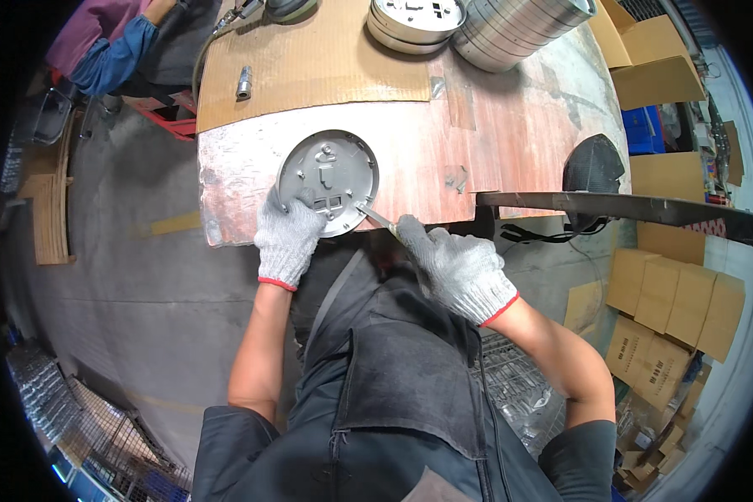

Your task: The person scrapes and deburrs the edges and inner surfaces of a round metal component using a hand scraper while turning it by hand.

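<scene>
A round grey metal pan with a low rim, small tabs and cut-out slots rests at the near edge of the worktable. My left hand, in a light knit glove, grips its lower left rim, the fingers reaching over the inside. In my right hand, gloved alike, is a slim metal hand tool. The fingers are wrapped round its handle, and its tip touches the pan's inner lower right, by a small tab. Whether it is a file or a scraper I cannot tell.
A cardboard sheet carries a small metal socket. Stacked metal pans stand at the back. A black cap-like item and a long flat bar are right. Cardboard boxes line that side. A co-worker's sleeve shows far left.
</scene>
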`<state>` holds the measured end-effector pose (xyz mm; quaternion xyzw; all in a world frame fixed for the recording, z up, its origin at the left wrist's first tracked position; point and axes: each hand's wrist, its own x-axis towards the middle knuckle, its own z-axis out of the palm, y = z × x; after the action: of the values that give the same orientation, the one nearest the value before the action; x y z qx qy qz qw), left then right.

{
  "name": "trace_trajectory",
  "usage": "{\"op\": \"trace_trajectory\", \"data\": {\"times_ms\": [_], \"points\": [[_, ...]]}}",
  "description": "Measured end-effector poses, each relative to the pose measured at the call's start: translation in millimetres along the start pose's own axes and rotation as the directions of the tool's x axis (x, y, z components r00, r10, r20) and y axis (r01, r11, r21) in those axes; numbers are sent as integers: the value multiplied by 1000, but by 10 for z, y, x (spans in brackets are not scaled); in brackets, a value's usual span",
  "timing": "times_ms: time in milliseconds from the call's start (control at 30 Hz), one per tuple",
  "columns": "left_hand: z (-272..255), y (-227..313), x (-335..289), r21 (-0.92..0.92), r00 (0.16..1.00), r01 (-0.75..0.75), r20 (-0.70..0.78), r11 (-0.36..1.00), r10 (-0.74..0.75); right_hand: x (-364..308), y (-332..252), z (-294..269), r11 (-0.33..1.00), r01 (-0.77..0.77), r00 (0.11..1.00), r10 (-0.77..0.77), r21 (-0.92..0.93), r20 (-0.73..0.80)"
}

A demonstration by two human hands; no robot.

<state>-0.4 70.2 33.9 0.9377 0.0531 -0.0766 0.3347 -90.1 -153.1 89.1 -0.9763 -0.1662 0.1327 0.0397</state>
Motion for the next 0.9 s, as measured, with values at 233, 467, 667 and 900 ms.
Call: {"op": "trace_trajectory", "data": {"times_ms": [233,467,667,900], "points": [[-14,18,45,-43,998,31,52,999,-29,-3,12,183,996,-6,998,12,86,-62],[57,-36,70,-322,965,261,51,910,-259,80,-60,320,978,-51,995,68,203,-79],[83,-89,-41,5,998,-57,1,998,57,-46,23,68,860,-73,964,190,506,-185],[317,-253,-89,-332,893,-407,-341,851,294,-105,70,-314,971,-78,996,86,225,-25]]}}
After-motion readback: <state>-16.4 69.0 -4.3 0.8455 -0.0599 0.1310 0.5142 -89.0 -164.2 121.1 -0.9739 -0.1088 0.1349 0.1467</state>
